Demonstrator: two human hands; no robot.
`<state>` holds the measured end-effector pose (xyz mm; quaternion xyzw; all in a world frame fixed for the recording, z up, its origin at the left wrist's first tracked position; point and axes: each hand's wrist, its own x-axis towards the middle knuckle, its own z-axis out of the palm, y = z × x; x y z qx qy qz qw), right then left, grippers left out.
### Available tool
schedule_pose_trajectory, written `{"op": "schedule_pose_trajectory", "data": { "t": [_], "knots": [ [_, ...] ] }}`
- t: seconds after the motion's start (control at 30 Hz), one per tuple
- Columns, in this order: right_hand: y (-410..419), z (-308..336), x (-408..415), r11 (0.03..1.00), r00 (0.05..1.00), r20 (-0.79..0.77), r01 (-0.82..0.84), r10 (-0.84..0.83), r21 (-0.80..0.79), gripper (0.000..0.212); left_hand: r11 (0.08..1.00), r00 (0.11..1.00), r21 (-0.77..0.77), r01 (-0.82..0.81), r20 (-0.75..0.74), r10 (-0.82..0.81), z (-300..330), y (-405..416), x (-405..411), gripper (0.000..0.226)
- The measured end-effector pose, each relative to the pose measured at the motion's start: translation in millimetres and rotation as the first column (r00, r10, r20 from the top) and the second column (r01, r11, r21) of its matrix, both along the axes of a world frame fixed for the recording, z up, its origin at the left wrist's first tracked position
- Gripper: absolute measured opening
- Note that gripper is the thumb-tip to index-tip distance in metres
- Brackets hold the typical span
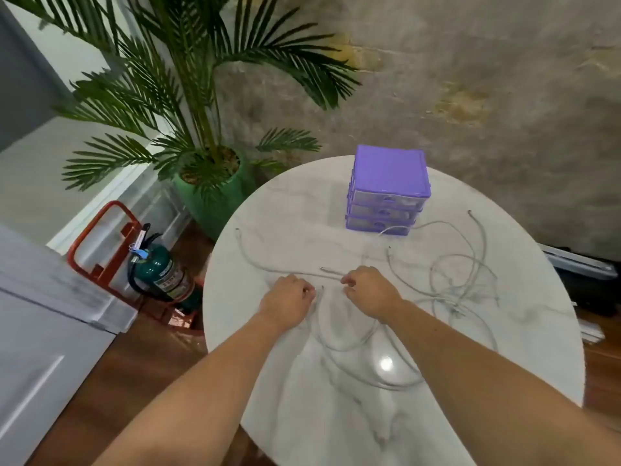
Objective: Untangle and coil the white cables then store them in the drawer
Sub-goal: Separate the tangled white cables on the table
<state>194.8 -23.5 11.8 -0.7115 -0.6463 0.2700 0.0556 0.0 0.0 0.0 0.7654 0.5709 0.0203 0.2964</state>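
Several white cables (460, 277) lie tangled on the round white marble table (295, 203), most of them heaped right of centre. One cable runs left to a loose end near the table's left side. My left hand (289, 299) is closed on a cable at the table's middle. My right hand (368, 289) pinches a cable a short way to the right, with loops hanging toward me between the hands. A purple drawer unit (388, 190) with three shut drawers stands at the back of the table.
A potted palm in a green pot (215, 196) stands on the floor left of the table. A green fire extinguisher (161, 270) in a red stand sits beside it. White cabinets fill the left. A concrete wall rises behind the table.
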Motion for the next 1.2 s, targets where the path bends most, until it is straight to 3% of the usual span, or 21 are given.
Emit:
{"op": "schedule_pose_trajectory", "data": {
  "t": [0.17, 0.37, 0.57, 0.7, 0.8, 0.9, 0.97, 1.03, 1.13, 1.2],
  "knots": [
    [1.2, -6.1, -5.6, 0.999, 0.997, 0.067, -0.038, 0.039, -0.011, 0.039, 0.997, 0.998, 0.068, -0.041, 0.044, 0.038, -14.5, -7.8, 13.4, 0.032],
    [-2.2, -14.2, -5.2, 1.000, 0.989, 0.144, -0.020, 0.019, 0.004, 0.042, 0.981, 0.961, -0.117, -0.154, 0.214, 0.176, -18.7, -8.7, 23.3, 0.027],
    [-13.7, -18.7, -4.3, 0.997, 0.990, 0.122, 0.077, -0.076, -0.002, 0.028, 0.953, 0.925, -0.186, -0.240, 0.255, 0.283, -23.8, -10.5, 26.1, 0.030],
    [-21.8, -22.8, -8.7, 0.973, 0.963, -0.137, 0.230, -0.232, -0.029, 0.020, 0.953, 0.931, -0.192, -0.237, 0.234, 0.279, -22.2, -9.5, 30.6, 0.037],
    [-22.7, -14.1, -13.3, 0.922, 0.851, -0.369, 0.385, -0.374, -0.046, 0.018, 0.925, 0.915, -0.262, -0.273, 0.225, 0.334, -16.4, -6.3, 34.1, 0.046],
    [-28.8, 1.2, -14.3, 0.894, 0.764, -0.492, 0.441, -0.417, -0.073, 0.014, 0.883, 0.883, -0.347, -0.317, 0.233, 0.409, -7.4, -2.4, 38.4, 0.053],
    [-36.8, 10.2, -11.2, 0.878, 0.703, -0.557, 0.466, -0.443, -0.111, 0.008, 0.805, 0.745, -0.449, -0.389, 0.362, 0.561, 1.2, 0.1, 41.5, 0.043],
    [-46.2, 16.1, -3.2, 0.873, 0.684, -0.579, 0.475, -0.443, -0.106, 0.009, 0.686, 0.489, -0.599, -0.414, 0.489, 0.722, 11.9, 3.0, 43.3, 0.029],
    [-60.1, 17.4, 14.0, 0.880, 0.745, -0.511, 0.473, -0.429, -0.050, 0.013, 0.536, 0.114, -0.779, -0.326, 0.530, 0.840, 21.7, 6.9, 35.7, 0.020],
    [-67.9, 18.8, 25.3, 0.887, 0.830, -0.366, 0.462, -0.420, 0.029, 0.016, 0.519, 0.021, -0.801, -0.300, 0.538, 0.843, 25.0, 7.8, 28.1, 0.021]
  ]
}}
